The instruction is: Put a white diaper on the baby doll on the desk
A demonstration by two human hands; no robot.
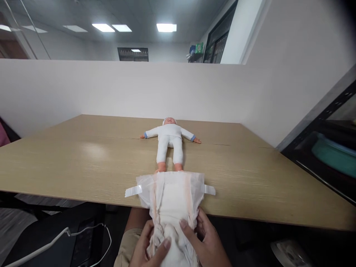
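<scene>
A white diaper (172,196) is spread out at the table's front edge, its tabs sticking out to both sides. The upper part rests on the table, while the lower part hangs over the edge and is bunched up. My left hand (152,244) grips the diaper's left side, thumb on top. Holding the right side is my right hand (204,237), also with the thumb over the inner face. Just beyond the diaper a baby doll (170,142) in white clothes with blue cuffs lies on its back, arms spread, feet toward me. The fingers beneath the diaper are partly hidden.
The wooden table (83,167) reaches back to a white partition (122,89). At right stands a dark rack (328,137) with a teal container (333,154). A black chair (63,237) and a white cable (50,243) are at lower left.
</scene>
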